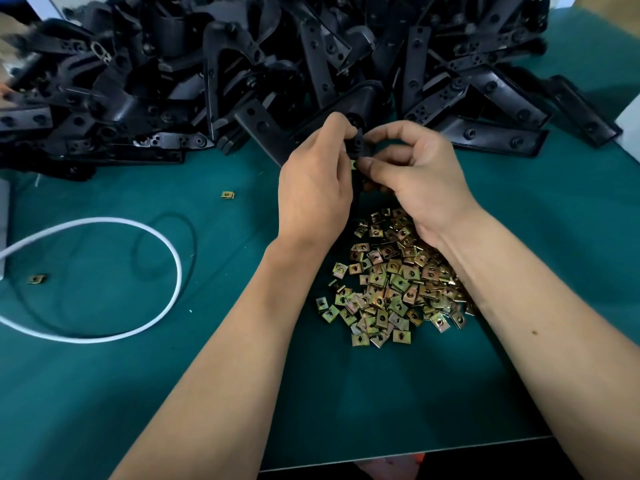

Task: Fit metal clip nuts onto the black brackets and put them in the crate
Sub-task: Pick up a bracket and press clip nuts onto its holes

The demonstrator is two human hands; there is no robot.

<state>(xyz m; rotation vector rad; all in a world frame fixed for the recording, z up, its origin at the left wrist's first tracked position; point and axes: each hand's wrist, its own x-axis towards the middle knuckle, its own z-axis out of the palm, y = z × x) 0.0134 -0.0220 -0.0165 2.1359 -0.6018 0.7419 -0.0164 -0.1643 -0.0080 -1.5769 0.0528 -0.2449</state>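
Note:
My left hand [313,183] grips a black bracket [358,147] that stands upright between both hands above the green table. My right hand [414,173] pinches a brass-coloured clip nut [354,164] against the bracket's edge with thumb and forefinger; the nut is mostly hidden by the fingers. A heap of loose clip nuts [391,282] lies on the table under my right wrist. A big pile of black brackets [242,74] fills the back of the table. No crate is in view.
A white cable [162,303] and a thin black cable [188,226] loop over the left part of the green mat [104,393]. Two stray clip nuts lie at the left [228,195] [36,279]. The table's front edge runs at the lower right.

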